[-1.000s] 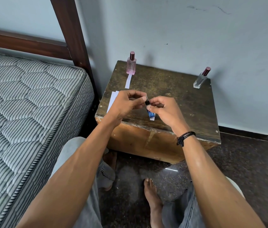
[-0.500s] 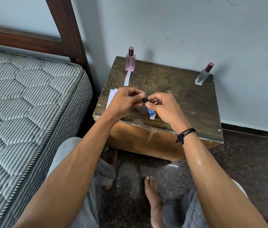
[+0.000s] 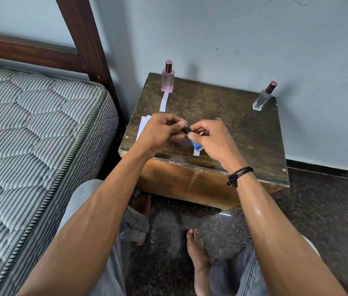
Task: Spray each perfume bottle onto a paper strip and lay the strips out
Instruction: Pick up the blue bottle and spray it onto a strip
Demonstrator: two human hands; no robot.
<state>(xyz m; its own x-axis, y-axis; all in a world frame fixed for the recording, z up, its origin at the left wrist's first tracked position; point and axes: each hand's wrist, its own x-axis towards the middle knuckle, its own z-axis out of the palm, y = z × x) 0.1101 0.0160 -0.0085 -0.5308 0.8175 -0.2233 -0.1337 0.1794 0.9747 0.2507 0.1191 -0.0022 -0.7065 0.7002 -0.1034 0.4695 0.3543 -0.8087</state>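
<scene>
Blue bottle (image 3: pixel 196 145) held over the bench (image 3: pixel 243 133).
Right hand (image 3: pixel 210 140) fingers grip it; left hand (image 3: pixel 162 132) fingers pinch its black cap (image 3: pixel 186 129).

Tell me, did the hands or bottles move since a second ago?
Hardly anything. The left hand still pinches the dark cap and the right hand still holds the blue bottle over a paper strip; nothing taken or let go. The pink bottle, its strip, the clear bottle and the spare strips stayed put on the table. Only the camera shifted.
</scene>
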